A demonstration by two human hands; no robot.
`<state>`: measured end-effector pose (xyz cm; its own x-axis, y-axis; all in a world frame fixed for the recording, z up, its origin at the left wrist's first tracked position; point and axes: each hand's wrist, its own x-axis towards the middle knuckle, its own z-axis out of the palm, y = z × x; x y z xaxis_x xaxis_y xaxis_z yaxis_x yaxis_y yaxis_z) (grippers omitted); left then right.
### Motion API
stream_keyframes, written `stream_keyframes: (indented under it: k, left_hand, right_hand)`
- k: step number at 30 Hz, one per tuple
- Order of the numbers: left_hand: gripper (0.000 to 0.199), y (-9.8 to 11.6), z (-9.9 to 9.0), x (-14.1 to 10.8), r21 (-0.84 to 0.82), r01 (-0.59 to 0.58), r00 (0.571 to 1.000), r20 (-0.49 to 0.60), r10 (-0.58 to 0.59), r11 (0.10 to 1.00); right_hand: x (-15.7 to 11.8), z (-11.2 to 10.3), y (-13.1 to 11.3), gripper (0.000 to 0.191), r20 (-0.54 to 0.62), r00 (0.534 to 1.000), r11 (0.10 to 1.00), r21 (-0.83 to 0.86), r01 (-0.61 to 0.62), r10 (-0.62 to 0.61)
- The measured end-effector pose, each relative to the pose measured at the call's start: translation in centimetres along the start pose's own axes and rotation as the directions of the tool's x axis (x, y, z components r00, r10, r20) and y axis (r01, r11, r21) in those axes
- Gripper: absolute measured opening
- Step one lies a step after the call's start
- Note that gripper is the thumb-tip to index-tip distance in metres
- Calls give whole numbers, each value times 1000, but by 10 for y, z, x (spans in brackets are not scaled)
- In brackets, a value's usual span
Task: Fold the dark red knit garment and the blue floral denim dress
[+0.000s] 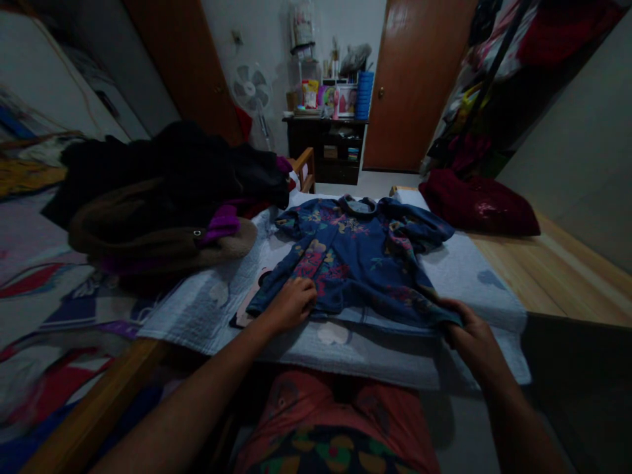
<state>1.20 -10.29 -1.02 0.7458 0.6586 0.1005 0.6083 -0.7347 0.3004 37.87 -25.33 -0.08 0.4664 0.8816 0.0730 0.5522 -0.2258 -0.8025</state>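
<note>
A dark blue floral shirt (363,263) lies spread out, its neckline pointing away from me and its hem toward me. My right hand (464,326) is closed on the hem's right corner, thumb on top and the fingers partly hidden under the cloth. On the lower left part of the shirt rests my left hand (297,303), its fingers curled down on the fabric near the hem. Beneath is a light blue quilted cloth (333,337) with pale cloud shapes. Another folded pale piece (249,299) with dark edges peeks out at the shirt's left.
A heap of dark clothes (172,178) rises at the left. A maroon garment (481,204) lies at the right on a wooden board (553,263). Farther back stand a fan (251,89), a dark cabinet (323,172) and a brown door (415,85). Clothes hang at the upper right.
</note>
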Motion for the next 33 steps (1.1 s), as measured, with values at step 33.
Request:
stream_keyframes:
  k: [33]
  left_hand:
    - [20, 19, 20, 6, 230, -104, 990, -72, 123, 968]
  right_hand:
    - [6, -12, -18, 41, 26, 995, 992, 75, -103, 101]
